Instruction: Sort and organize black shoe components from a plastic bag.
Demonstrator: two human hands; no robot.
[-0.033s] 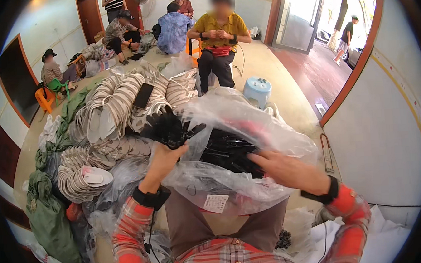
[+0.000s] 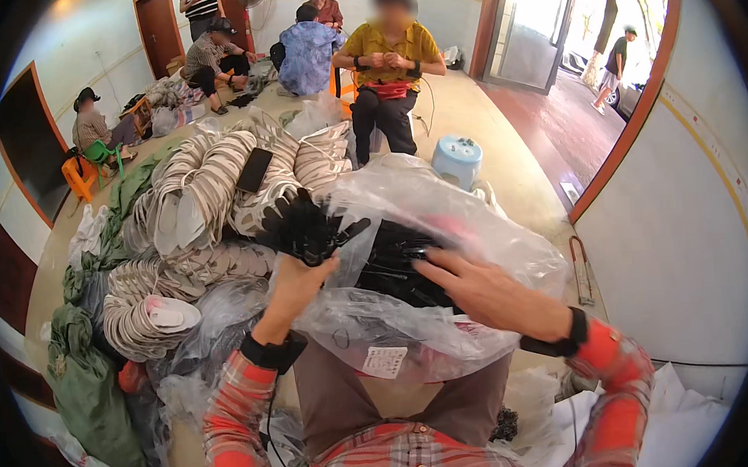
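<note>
change — none seen; left hand | right hand — both unmoved on clear bag

Tan tiled floor, heaped pale shoe soles, blue stool, green sacks

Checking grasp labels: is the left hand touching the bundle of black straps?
Touching. Head view shows the left hand closed around the base of the black strap bundle, lifted above the clear plastic bag.

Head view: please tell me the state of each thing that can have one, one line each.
Clear plastic bag: open, crumpled, on the lap.
Bundle of black straps: gripped, raised above the bag.
Left hand: closed on the bundle.
Right hand: fingers spread, on the bag's black contents.
Door: open.
</note>
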